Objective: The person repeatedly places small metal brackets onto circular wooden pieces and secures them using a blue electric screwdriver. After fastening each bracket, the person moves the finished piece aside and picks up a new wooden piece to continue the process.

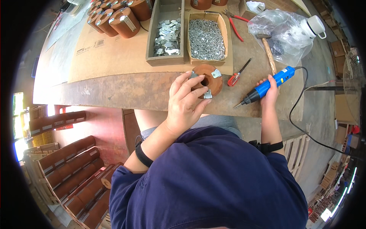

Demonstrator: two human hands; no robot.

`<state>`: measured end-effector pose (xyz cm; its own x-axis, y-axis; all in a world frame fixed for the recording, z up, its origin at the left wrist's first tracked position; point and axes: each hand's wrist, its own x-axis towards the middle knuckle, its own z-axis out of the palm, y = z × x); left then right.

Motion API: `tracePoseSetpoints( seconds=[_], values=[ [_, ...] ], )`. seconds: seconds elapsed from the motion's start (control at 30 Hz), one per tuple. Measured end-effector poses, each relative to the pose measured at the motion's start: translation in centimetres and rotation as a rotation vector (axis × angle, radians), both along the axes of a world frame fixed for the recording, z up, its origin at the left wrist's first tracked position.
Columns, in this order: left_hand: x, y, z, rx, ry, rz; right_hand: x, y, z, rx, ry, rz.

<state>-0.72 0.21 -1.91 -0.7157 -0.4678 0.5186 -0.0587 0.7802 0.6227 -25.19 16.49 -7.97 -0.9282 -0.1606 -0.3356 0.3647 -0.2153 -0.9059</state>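
Note:
My left hand (183,102) rests its curled fingers over a brown round block (216,84) with a hole in its middle, gripping it at the table's near edge. Small metal plates sit on its upper face, one metal plate (216,73) at the far right and another metal plate (207,94) near my fingertips. What lies under my fingers is partly hidden. In my right hand (270,95) is a blue electric screwdriver (271,83), its bit pointing left and toward me, apart from the block.
Beyond the block stand a tray of metal plates (167,36) and a box of screws (207,38). A red-handled screwdriver (234,79), pliers (235,28), a hammer (268,53) and a plastic bag (280,28) lie rightward. Brown blocks (125,21) stand far left; a black cord (295,118) hangs right.

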Motion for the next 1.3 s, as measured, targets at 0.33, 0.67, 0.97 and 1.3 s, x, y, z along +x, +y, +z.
tracePoseSetpoints(
  seconds=[0.33,0.67,0.97,1.3],
  values=[
    [-4.2,-6.1,3.2,-0.101,0.135,-0.013,0.3,0.1,0.3,-0.029,-0.023,-0.028],
    [-11.1,-10.4,0.7,-0.418,-0.733,-0.095,0.3,-0.2,0.4,-0.001,0.002,0.02],
    [-11.7,-10.2,0.4,-0.372,-0.796,-0.104,0.4,0.1,0.7,-0.013,0.0,-0.008],
    [-8.8,-8.1,4.5,0.192,-0.444,-0.03,0.2,0.0,0.5,-0.035,0.001,0.019]
  ],
)
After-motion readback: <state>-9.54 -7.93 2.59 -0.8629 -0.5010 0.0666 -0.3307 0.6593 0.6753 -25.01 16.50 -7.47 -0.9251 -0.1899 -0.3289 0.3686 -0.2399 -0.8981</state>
